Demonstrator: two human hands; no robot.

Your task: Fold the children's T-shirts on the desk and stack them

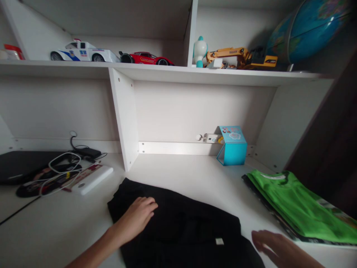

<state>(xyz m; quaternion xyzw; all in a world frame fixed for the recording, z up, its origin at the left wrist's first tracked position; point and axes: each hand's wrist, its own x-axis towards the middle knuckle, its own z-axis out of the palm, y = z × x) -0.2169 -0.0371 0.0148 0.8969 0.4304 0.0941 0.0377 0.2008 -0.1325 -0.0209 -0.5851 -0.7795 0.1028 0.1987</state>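
Observation:
A black garment [178,223] lies spread on the white desk, with a small white tag near its lower right part; its exact kind I cannot tell. Over the upper left of the cloth is my left hand [141,212], fingers loosely bent and no fold visibly gripped. My right hand [275,245] is just beyond the garment's right edge, slightly blurred, its thumb and fingers apart with nothing between them. A folded green T-shirt [304,208] lies on top of darker cloth to the right of that hand.
A blue desk calendar [234,149] stands at the back beside a power strip [212,138]. Left are a laptop [22,163], tangled cables [75,163] and a white box [93,179]. The shelf above holds toy cars [83,51], a toy excavator [245,57] and a globe [309,29].

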